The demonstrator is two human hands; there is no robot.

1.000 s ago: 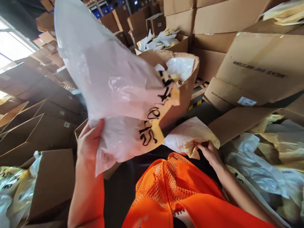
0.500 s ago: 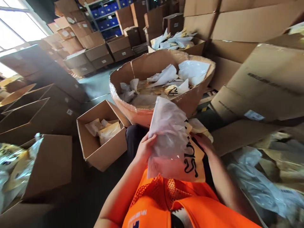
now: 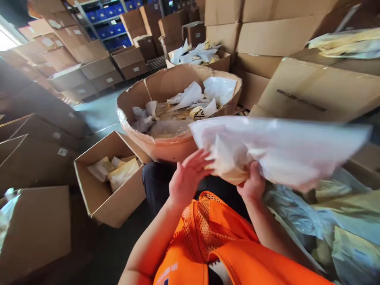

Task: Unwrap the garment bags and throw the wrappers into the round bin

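Note:
A translucent white plastic bag (image 3: 297, 146), blurred by motion, stretches sideways in front of me to the right. My right hand (image 3: 253, 184) grips it at its lower edge, thumb on top. A crumpled, yellowish-tinted part (image 3: 230, 162) hangs at the bag's left end; whether it is a second bag I cannot tell. My left hand (image 3: 190, 178) is open beside that end, fingers stretched toward it and slightly smeared. Whether its fingertips touch the plastic is unclear.
A large round-sided cardboard bin (image 3: 157, 146) with plastic bags stands ahead. Left of my knees is an open carton (image 3: 113, 209) holding several packets. Loose plastic bags (image 3: 353, 213) pile up at the right. Stacked cartons (image 3: 279, 35) and blue-bin shelving (image 3: 108, 23) stand behind.
My left hand has let go of the bag. The bag has swung from upright before my chest to lying sideways at the right, its black lettering out of sight. The view has turned slightly right.

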